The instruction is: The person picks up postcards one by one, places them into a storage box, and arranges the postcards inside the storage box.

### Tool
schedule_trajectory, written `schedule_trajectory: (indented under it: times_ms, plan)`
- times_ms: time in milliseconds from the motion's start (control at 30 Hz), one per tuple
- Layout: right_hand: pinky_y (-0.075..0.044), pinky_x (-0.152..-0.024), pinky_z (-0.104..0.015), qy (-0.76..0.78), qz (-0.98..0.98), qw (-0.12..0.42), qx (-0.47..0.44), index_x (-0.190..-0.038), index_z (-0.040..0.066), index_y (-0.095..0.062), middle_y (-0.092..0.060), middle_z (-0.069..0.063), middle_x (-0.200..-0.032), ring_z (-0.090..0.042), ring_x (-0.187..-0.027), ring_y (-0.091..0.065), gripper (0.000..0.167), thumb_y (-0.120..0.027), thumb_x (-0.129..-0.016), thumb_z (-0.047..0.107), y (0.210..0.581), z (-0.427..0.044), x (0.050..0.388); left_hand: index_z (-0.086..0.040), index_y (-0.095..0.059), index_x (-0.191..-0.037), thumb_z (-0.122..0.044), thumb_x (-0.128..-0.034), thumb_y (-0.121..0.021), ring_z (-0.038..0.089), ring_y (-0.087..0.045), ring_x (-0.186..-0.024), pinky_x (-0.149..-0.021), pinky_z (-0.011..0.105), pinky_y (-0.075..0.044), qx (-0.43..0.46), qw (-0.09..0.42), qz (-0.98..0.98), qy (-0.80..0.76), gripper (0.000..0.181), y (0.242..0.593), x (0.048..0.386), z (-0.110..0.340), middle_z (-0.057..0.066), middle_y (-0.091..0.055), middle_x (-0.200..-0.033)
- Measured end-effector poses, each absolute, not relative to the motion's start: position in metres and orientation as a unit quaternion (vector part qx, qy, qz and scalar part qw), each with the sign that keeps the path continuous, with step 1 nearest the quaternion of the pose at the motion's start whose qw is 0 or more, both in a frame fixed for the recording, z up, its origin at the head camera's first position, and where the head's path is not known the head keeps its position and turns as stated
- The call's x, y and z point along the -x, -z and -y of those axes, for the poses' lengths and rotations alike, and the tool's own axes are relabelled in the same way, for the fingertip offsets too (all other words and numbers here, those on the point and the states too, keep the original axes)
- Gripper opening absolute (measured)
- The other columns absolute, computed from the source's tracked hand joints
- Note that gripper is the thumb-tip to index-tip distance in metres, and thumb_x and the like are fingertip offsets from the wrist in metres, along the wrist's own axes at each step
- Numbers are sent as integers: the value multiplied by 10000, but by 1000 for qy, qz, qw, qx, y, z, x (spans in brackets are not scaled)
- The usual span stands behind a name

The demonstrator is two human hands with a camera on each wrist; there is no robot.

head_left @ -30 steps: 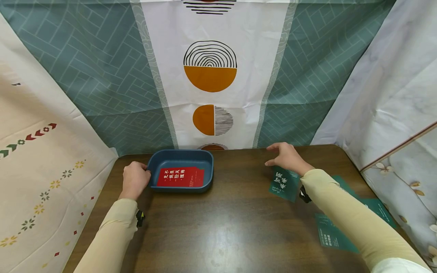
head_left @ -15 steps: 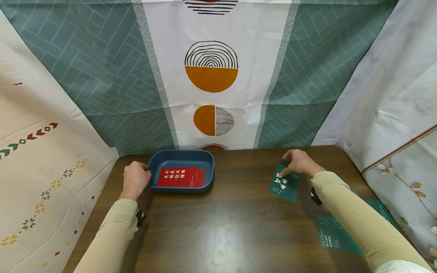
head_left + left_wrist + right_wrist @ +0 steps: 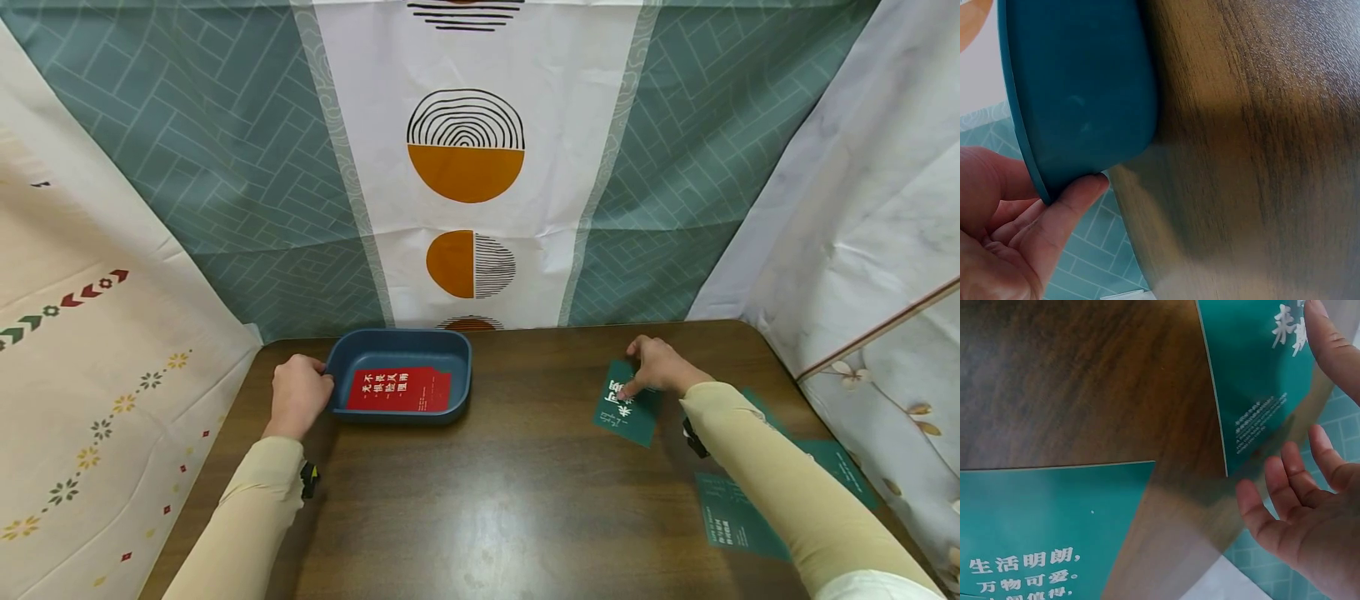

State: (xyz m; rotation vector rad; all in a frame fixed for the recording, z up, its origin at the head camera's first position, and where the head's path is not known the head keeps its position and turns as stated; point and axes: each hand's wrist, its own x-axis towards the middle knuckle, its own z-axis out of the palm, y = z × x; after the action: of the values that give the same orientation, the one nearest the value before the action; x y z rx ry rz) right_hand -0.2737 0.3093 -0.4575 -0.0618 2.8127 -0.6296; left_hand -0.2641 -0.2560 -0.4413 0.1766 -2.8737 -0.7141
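Note:
A dark blue shallow tray [image 3: 397,348] lies at the back left of the table. My left hand [image 3: 298,387] pinches its left end, with the thumb [image 3: 1075,194] against the outer wall. Inside the tray lies a red card [image 3: 393,389] with white characters. To the right, my right hand [image 3: 660,367] is over a green card [image 3: 633,423] on the table. The thumb [image 3: 1332,347] touches the card's printed face; the other fingers [image 3: 1259,509] are spread beyond its edge, not curled under it.
Several more green cards [image 3: 738,521] lie at the right side of the table [image 3: 480,500], partly hidden under my right forearm. Patterned cloths [image 3: 480,192] hang behind the table and at both sides.
My right hand has moved right and down from above the green card's far edge, bringing its thumb onto the card. My left hand and the tray have stayed put.

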Motion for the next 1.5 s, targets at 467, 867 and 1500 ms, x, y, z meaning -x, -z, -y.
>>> schedule_trajectory:
  times_ms: [467, 867, 1500]
  plan:
    - [-389, -966, -538, 192, -972, 138, 5, -1242, -51, -455, -500, -262, -1188, -372, -1066, -463, 974, -889, -513, 428, 464, -311, 278, 72, -701, -975, -124, -833, -570, 441, -634, -841, -720, 520, -530, -57, 91, 964, 242, 275, 440, 265, 254, 275, -682, -963]
    - [-450, -861, -450, 186, -968, 169, -4, -1158, -33, -539, -579, -189, -1101, -280, -931, -499, 850, -873, -538, 443, 462, -311, 280, 66, -708, -957, -126, -830, -569, 458, -622, -841, -726, 533, -518, -50, 96, 965, 237, 269, 439, 266, 253, 273, -685, -948]
    - [-466, -798, -394, 209, -962, 178, 0, -1193, -29, -453, -578, -163, -1040, -272, -908, -526, 905, -875, -540, 436, 464, -314, 275, 72, -696, -991, -127, -835, -563, 462, -611, -863, -732, 532, -515, -58, 83, 967, 235, 286, 440, 264, 255, 278, -677, -980]
